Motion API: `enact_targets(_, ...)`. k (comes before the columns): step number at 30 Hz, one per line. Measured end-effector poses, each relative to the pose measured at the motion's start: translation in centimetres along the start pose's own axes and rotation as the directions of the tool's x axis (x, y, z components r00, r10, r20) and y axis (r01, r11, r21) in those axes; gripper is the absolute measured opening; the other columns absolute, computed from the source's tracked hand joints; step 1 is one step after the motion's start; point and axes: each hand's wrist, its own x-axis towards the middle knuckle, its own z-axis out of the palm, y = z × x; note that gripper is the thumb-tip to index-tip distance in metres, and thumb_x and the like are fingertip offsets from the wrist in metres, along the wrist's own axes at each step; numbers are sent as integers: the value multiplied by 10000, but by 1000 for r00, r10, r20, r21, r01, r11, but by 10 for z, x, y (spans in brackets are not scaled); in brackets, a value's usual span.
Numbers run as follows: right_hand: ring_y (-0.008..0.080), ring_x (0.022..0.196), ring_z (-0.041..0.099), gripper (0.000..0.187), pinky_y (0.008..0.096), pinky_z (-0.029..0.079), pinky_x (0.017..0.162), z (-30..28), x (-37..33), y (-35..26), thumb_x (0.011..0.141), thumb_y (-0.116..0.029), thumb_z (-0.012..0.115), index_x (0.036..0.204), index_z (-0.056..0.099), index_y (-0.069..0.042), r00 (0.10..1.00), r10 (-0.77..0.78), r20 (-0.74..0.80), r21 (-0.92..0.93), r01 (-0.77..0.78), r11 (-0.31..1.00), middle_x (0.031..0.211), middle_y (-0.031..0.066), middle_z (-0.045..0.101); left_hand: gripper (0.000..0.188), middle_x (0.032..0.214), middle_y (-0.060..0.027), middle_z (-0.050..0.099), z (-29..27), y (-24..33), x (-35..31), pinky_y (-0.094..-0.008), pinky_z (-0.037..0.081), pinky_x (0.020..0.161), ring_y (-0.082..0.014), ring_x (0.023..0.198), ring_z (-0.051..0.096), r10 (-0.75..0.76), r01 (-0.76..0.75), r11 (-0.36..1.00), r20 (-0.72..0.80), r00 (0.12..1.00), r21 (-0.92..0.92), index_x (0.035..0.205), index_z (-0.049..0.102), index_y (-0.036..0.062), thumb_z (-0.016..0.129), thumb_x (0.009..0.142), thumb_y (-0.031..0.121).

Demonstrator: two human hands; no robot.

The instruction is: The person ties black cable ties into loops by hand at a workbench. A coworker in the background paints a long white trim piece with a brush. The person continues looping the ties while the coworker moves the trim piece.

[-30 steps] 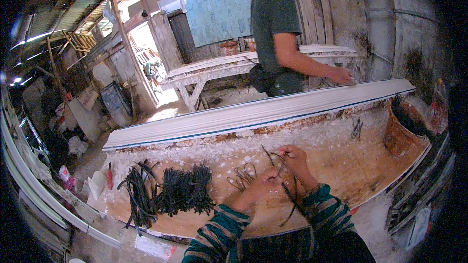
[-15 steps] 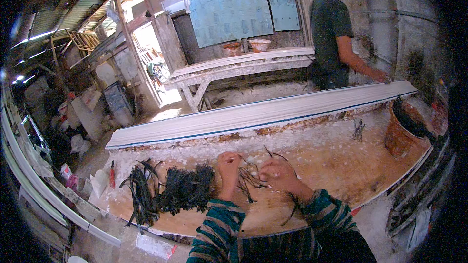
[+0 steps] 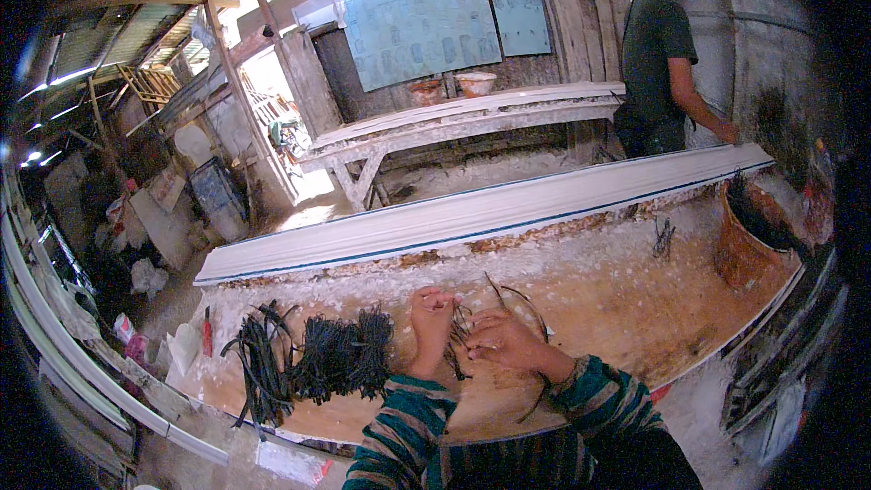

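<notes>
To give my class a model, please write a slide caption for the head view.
Left hand and right hand handle thin strips, dark bundles at left on the bench.

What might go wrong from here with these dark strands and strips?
The thin dark strands bunched between the left hand and right hand might tangle. The loose strip curving past the right hand could catch on the fingers. The long black strips reach the board's front edge, so a bump might drag some off.

Left hand [image 3: 433,318]: curled | right hand [image 3: 504,341]: bent, close beside | forearms [image 3: 410,413]: angled inward
</notes>
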Motion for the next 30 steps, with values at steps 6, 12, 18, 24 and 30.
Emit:
enact_targets(6,237,838,559,135,381,392,791,-14,3,3,697,-228,655,755,647,-106,978,164,-125,-54,-172,984,772,36,624,70,912,-77,481,1,2,-1,-232,433,586,-142,688,507,32,-41,997,132,991,69,720,631,17,679,670,28)
enact_targets(12,201,663,569,80,315,432,628,-18,-1,21,660,-82,669,690,601,-53,837,344,-426,-91,-418,904,681,69,600,105,883,-72,493,9,2,-7,-230,431,614,-157,725,512,97,-134,987,344,934,84,756,599,0,668,678,15)
enact_targets(18,164,605,562,51,282,436,576,-25,-9,42,650,-13,624,671,585,-38,708,397,-584,-39,-513,857,625,67,584,83,895,-58,481,18,25,-23,-224,412,627,-135,738,490,136,-61,988,633,762,-139,753,576,8,642,731,55)
enact_targets(24,150,634,563,50,255,438,596,-25,-12,54,664,-8,604,692,587,-45,600,549,-582,148,-586,797,664,56,590,121,884,-36,458,25,32,-36,-225,393,658,-119,774,463,133,32,978,743,656,-204,775,564,22,621,772,128)
enact_targets(30,184,739,550,92,272,429,663,-15,-10,49,721,-18,562,789,618,-45,633,511,-581,142,-539,830,794,77,597,113,889,-25,444,23,45,-36,-227,390,706,-116,801,466,124,221,925,794,595,-310,803,558,13,574,811,124)
